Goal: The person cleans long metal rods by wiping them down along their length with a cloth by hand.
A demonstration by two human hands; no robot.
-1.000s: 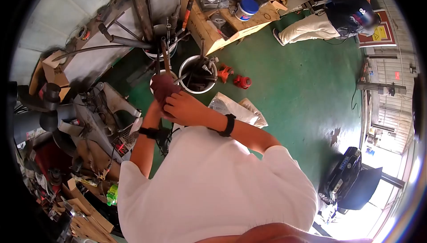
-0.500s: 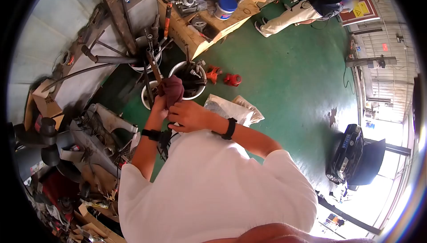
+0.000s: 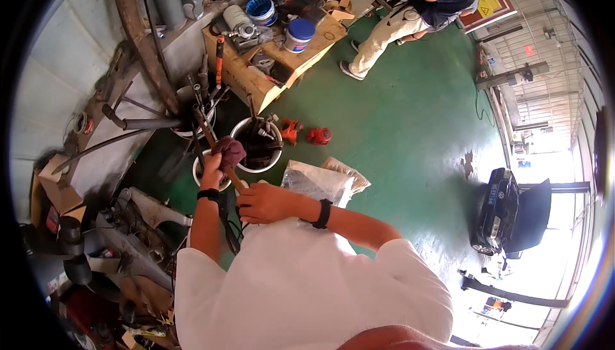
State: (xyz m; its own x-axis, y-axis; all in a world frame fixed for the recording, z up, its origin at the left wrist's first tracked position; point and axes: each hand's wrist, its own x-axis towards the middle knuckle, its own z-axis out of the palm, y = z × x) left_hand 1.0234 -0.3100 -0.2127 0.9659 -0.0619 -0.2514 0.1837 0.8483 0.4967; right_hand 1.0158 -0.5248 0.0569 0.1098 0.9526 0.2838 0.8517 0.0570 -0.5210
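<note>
My left hand (image 3: 213,172) is closed on a maroon cloth (image 3: 230,151), which is bunched around a long brown bar (image 3: 233,178). The bar slants from above the buckets down toward my body. Around its near end, my right hand (image 3: 261,203) has its fingers curled. Just beyond the cloth stands a white-rimmed bucket (image 3: 279,133) with dark metal parts in it. A smaller white bucket (image 3: 197,172) is partly hidden behind my left hand. Farther back, another bucket (image 3: 211,124) holds several upright metal bars and tools.
A wooden crate (image 3: 259,97) carries a blue-lidded tub (image 3: 300,35) and tools. Two red jacks (image 3: 318,135) and a plastic-wrapped package (image 3: 314,182) sit on the green floor. Metal parts (image 3: 144,212) crowd the left. A person (image 3: 391,36) stands beyond the crate; a black car (image 3: 496,212) is right.
My right hand has moved back toward my body, away from the cloth, and the bar now shows between my hands. The view has shifted, and the other person has changed posture.
</note>
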